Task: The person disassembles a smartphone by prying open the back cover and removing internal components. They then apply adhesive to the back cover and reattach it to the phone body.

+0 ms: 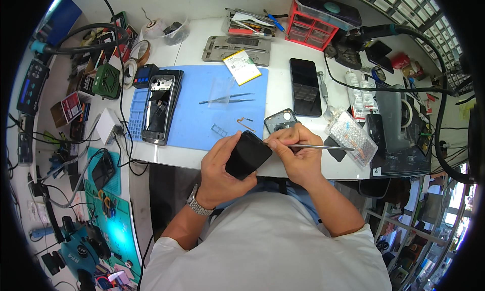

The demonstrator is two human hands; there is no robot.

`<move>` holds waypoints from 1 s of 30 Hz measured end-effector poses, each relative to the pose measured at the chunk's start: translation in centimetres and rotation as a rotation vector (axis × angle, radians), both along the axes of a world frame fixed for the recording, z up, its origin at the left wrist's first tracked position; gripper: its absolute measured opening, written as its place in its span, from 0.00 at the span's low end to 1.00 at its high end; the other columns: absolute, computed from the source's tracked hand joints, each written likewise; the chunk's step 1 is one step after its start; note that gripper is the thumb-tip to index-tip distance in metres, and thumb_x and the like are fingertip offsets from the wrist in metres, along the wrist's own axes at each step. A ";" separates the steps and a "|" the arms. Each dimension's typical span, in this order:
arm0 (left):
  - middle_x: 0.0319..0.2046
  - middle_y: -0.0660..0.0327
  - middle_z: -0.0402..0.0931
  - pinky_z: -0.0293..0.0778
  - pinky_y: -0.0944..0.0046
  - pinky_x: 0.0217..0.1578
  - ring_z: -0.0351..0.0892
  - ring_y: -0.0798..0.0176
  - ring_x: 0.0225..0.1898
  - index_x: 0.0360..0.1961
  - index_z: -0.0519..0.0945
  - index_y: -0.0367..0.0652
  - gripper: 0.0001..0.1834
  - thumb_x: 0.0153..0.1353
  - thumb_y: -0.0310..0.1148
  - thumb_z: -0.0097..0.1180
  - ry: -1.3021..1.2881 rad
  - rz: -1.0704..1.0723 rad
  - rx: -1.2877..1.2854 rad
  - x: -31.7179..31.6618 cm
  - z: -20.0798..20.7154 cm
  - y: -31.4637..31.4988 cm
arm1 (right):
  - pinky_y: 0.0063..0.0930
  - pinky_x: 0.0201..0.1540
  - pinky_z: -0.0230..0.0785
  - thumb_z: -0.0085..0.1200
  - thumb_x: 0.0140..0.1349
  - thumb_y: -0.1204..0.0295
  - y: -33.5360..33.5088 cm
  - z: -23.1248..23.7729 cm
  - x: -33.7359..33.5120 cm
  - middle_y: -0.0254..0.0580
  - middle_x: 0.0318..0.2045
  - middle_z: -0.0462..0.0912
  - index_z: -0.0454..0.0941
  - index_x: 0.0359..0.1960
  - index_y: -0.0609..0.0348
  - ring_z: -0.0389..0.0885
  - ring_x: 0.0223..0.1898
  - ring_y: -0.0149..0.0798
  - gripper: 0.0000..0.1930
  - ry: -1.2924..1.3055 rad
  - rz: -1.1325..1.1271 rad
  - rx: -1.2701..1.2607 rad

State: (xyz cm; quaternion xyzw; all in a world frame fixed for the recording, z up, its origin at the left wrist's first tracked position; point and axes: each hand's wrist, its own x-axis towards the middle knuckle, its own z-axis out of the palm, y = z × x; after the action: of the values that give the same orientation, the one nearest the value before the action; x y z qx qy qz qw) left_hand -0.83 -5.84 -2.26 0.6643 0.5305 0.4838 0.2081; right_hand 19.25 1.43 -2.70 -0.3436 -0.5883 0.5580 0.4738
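My left hand (212, 164) is wrapped round a small black phone (248, 157), dark glass side up, tilted above the table's front edge. In my right hand (299, 157) a slim metal prying tool (326, 147) is pinched, its shaft pointing right. The tool's working end meets the phone's upper right edge, where my fingers partly hide it. Just beyond the phone lie a small orange flex cable (244, 123) and a see-through SIM tray-like piece (219, 130). A grey phone back cover (279, 122) sits beyond my right hand.
On the blue mat (189, 127) are dark tweezers (227, 98), a white and yellow battery (242, 67) and a phone in a clamp (161, 106). A large black phone (305, 86), bubble wrap (352, 137) and a screwdriver (323, 89) lie right. Cables hang left; a microscope (78, 250) stands lower left.
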 end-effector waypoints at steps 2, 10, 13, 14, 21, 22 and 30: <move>0.49 0.45 0.82 0.83 0.56 0.47 0.87 0.48 0.46 0.66 0.75 0.30 0.46 0.39 0.25 0.74 0.011 -0.001 -0.007 -0.1 0.0 0.0 | 0.32 0.45 0.82 0.63 0.66 0.89 -0.1 0.2 -0.1 0.54 0.34 0.88 0.67 0.31 0.60 0.90 0.41 0.41 0.16 -0.064 -0.007 0.094; 0.50 0.45 0.82 0.83 0.57 0.49 0.87 0.50 0.46 0.66 0.75 0.28 0.46 0.39 0.26 0.74 0.016 0.003 -0.019 -0.2 -0.1 0.0 | 0.34 0.45 0.81 0.64 0.63 0.91 -0.7 0.2 -0.8 0.49 0.29 0.84 0.67 0.31 0.62 0.90 0.40 0.44 0.16 -0.152 -0.066 0.401; 0.48 0.47 0.82 0.82 0.61 0.49 0.86 0.55 0.46 0.66 0.76 0.28 0.47 0.38 0.27 0.74 0.003 0.006 -0.018 -0.2 -0.2 0.1 | 0.25 0.38 0.78 0.65 0.63 0.86 -0.5 -0.3 -0.9 0.51 0.35 0.90 0.73 0.29 0.62 0.88 0.35 0.33 0.12 -0.017 -0.097 0.233; 0.48 0.47 0.82 0.82 0.61 0.49 0.86 0.55 0.46 0.66 0.76 0.28 0.47 0.38 0.27 0.74 -0.010 0.003 -0.020 -0.2 -0.2 0.1 | 0.25 0.39 0.78 0.65 0.63 0.86 -0.4 -0.5 -0.9 0.52 0.35 0.90 0.72 0.30 0.62 0.88 0.35 0.33 0.12 0.010 -0.087 0.181; 0.48 0.47 0.82 0.82 0.61 0.50 0.86 0.55 0.46 0.66 0.75 0.27 0.47 0.38 0.27 0.74 -0.040 -0.005 -0.028 -0.3 -0.3 0.0 | 0.27 0.42 0.79 0.65 0.64 0.85 -0.2 -0.6 -0.8 0.54 0.36 0.90 0.71 0.31 0.62 0.89 0.37 0.35 0.13 0.056 -0.065 0.091; 0.49 0.47 0.82 0.82 0.61 0.50 0.86 0.55 0.46 0.66 0.75 0.27 0.47 0.38 0.27 0.74 -0.031 -0.008 -0.027 -0.3 -0.3 0.0 | 0.27 0.42 0.79 0.65 0.64 0.85 -0.3 -0.5 -0.9 0.54 0.36 0.90 0.71 0.30 0.62 0.89 0.37 0.34 0.13 0.030 -0.073 0.137; 0.49 0.47 0.82 0.82 0.61 0.50 0.86 0.56 0.46 0.66 0.75 0.26 0.47 0.39 0.26 0.73 -0.041 -0.003 -0.033 -0.3 -0.2 0.1 | 0.24 0.42 0.78 0.65 0.66 0.83 -0.4 -0.3 -1.3 0.51 0.38 0.90 0.76 0.33 0.63 0.88 0.38 0.33 0.08 0.006 -0.074 0.160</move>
State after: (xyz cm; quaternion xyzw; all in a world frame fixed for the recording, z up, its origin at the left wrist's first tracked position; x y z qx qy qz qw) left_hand -1.11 -5.72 -2.49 0.6513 0.5331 0.4883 0.2306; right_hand 17.99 1.01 -2.98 -0.3244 -0.6165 0.4925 0.5217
